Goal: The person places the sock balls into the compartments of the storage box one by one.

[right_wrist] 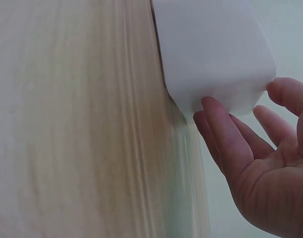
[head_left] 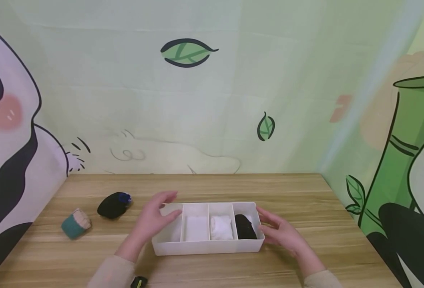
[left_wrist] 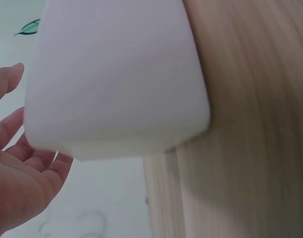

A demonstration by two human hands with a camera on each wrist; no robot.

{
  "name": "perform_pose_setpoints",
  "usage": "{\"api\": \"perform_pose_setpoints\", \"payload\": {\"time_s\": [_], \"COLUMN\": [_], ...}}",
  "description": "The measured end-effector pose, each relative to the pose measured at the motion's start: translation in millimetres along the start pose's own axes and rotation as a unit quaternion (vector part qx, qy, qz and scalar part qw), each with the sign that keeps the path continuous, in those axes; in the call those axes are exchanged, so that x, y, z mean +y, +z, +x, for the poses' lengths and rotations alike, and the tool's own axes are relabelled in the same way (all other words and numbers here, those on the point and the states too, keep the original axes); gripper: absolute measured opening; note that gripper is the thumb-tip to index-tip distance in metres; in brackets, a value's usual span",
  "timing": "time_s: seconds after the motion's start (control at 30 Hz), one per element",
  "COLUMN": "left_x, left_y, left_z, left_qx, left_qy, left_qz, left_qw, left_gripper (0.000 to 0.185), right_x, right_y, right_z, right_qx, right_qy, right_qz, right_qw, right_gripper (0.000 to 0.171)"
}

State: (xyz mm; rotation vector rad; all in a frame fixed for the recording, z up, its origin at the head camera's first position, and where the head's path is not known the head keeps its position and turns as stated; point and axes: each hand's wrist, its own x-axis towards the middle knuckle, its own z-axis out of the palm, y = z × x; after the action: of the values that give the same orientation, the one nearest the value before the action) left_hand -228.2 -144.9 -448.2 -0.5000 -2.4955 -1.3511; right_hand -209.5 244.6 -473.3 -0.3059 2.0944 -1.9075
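Head view. A white plastic organizer tray (head_left: 208, 247) with four compartments sits on the wooden table (head_left: 305, 192), near the front edge, about centre. The leftmost compartment looks empty; the next two hold folded white cloth items (head_left: 196, 228) and (head_left: 221, 227); the rightmost holds a rolled black item (head_left: 245, 227). The left hand (head_left: 153, 218) lies at the tray's left end, fingers spread and relaxed, thumb over the rim. The right hand (head_left: 282, 232) is at the right end, fingers extended toward the wall. Neither hand is clenched. Well left of the tray lie a black rolled sock with a blue spot (head_left: 113, 205) and a teal and beige roll (head_left: 75, 224). A small dark object (head_left: 138, 282) shows at the bottom edge.

Left wrist view. The tray's end wall (left_wrist: 117, 74) fills the frame, rounded at the corners. The palm and fingers (left_wrist: 23, 173) are loose and just beside it; contact cannot be told for certain.

Right wrist view. The fingertips (right_wrist: 216, 116) touch the lower corner of the tray's other end (right_wrist: 211, 49), the hand flat, not curled round anything.

Handling, by judgement: thin rigid plastic, light with soft contents, smooth walls likely slippery. Best taken by both short ends, fingers under the rim, kept level so the rolls stay put.
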Motion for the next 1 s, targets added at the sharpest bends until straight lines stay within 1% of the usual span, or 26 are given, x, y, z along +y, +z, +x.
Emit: {"api": "perform_pose_setpoints", "payload": {"time_s": [0.13,0.3,0.53,0.63,0.77,0.83,1.0], "left_x": [-4.2,-9.2,-21.5,-27.1,-33.7,-36.0,-40.8], "left_y": [-7.1,-16.8,-31.3,-37.6,-46.5,-51.7,-67.6], "left_z": [-1.8,-2.4,-2.7,-4.0,-6.5,-7.6,-10.1], "left_qx": [-0.006,0.002,0.025,0.032,0.043,0.046,0.043], "left_qy": [-0.016,-0.03,-0.042,-0.041,-0.02,-0.016,-0.032], "left_qz": [-0.002,-0.003,0.05,0.059,0.062,0.066,0.085], "left_qw": [0.9999,0.9996,0.9976,0.9969,0.997,0.9966,0.9949], "left_gripper": [0.052,0.053,0.055,0.056,0.057,0.058,0.063], "right_x": [0.0,0.0,0.0,-0.1,-0.1,0.0,0.0], "right_y": [0.0,-0.1,-0.6,-0.6,-0.5,-0.5,-0.4], "right_z": [0.1,0.5,0.6,0.5,0.2,0.0,0.0], "right_qx": [0.003,0.003,0.001,0.002,0.001,-0.001,-0.002], "right_qy": [0.002,0.003,0.003,0.004,0.005,0.005,0.005], "right_qz": [-0.001,-0.002,-0.003,-0.002,-0.001,0.0,0.001], "right_qw": [1.0,1.0,1.0,1.0,1.0,1.0,1.0], "right_gripper": [0.065,0.065,0.065,0.066,0.066,0.066,0.066]}}
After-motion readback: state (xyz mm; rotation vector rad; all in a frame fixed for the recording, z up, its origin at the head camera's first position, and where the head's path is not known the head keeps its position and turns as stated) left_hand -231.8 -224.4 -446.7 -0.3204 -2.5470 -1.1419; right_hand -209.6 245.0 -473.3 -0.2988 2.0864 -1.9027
